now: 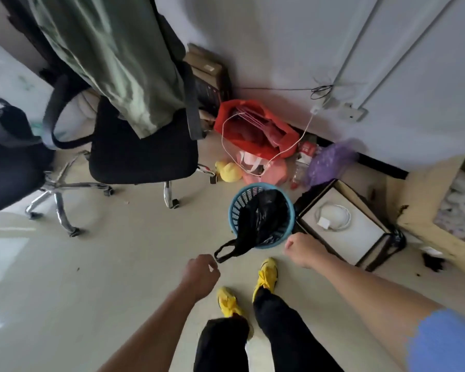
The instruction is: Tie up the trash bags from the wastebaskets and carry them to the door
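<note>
Crinkled black plastic trash bag (pixel 261 218) sags in round blue lattice wastebasket (pixel 236 210); left hand (pixel 202 275), right hand (pixel 304 249) curl beside it, grip unclear; white-topped box (pixel 360 237) adjoins.

I see a black trash bag (pixel 262 220) lying loose inside a round blue lattice wastebasket (pixel 233 210), which stands upright on the floor (pixel 134 264). One handle loop of the bag hangs untied over the near rim.
</note>
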Motion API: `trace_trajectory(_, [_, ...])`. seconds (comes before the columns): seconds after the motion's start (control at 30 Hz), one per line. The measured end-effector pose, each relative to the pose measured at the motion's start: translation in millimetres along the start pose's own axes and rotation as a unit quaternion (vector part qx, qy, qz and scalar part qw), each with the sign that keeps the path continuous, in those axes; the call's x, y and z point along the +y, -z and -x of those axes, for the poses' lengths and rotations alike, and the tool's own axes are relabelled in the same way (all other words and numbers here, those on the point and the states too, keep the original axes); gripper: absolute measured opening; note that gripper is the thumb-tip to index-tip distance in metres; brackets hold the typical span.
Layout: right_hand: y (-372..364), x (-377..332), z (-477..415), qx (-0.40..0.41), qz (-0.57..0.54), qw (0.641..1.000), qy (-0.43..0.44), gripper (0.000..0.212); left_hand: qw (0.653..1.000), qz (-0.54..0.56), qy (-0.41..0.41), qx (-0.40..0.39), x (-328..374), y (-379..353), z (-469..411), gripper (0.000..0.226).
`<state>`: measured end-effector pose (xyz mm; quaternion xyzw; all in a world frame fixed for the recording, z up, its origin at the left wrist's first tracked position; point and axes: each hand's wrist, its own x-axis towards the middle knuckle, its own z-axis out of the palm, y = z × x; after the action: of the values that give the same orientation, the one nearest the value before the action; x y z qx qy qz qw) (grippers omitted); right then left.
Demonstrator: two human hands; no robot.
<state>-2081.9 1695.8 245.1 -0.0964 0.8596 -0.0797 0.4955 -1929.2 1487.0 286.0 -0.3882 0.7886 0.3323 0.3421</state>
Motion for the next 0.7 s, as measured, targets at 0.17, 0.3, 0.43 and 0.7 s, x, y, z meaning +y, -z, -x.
trace_trajectory(0.17, [-25,14,-96,0.019,-0.088,0.994,-0.070,0.020,0.994,-0.087,-0.049,-0.042,22,-44,-117,0.029])
trace_trajectory(0.3, [-63,30,-182,0.055,-0.158,0.980,-0.109,0.023,0.984,-0.150,-0.069,-0.064,24,-98,-219,0.043])
trace_trajectory(0.43, [-106,39,-261,0.075,-0.213,0.963,-0.147,0.033,0.967,-0.228,-0.072,-0.086,7,-153,-295,0.066])
trace_trajectory(0.7, [-155,28,-357,0.042,-0.406,0.875,-0.259,0.065,0.947,-0.296,-0.118,-0.028,-37,-214,-358,0.051])
